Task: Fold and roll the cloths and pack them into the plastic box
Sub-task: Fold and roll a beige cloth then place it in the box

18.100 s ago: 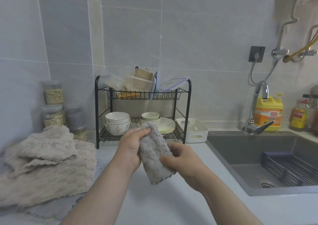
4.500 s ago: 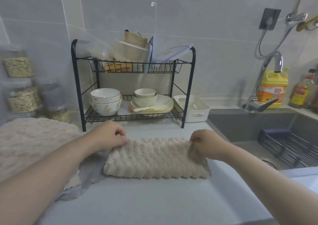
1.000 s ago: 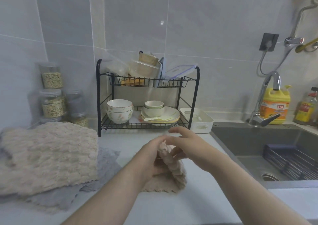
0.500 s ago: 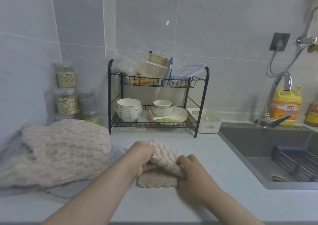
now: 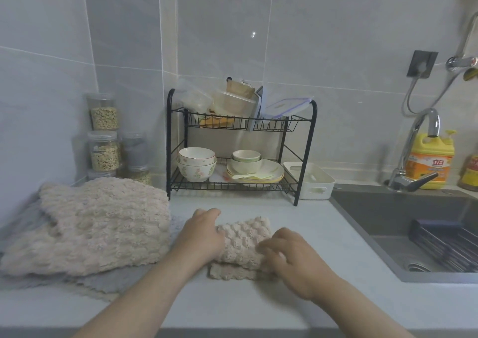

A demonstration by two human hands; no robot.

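The left hand (image 5: 204, 236) clamped its grip on the folded beige cloth (image 5: 245, 242); the right hand (image 5: 291, 256) pressed it, fingers loose. The white plastic box (image 5: 306, 191) stood beyond the cloth, rightward, nearer that hand.

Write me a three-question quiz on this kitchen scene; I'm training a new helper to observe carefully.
1. True or false: the white plastic box stands left of the dish rack.
2. The left hand and right hand both touch: A) a bowl, B) the folded beige cloth, C) a plate.
3. What partly hides the yellow detergent bottle?
Key: 1 false, it stands right of the rack; 2 B; 3 the faucet.
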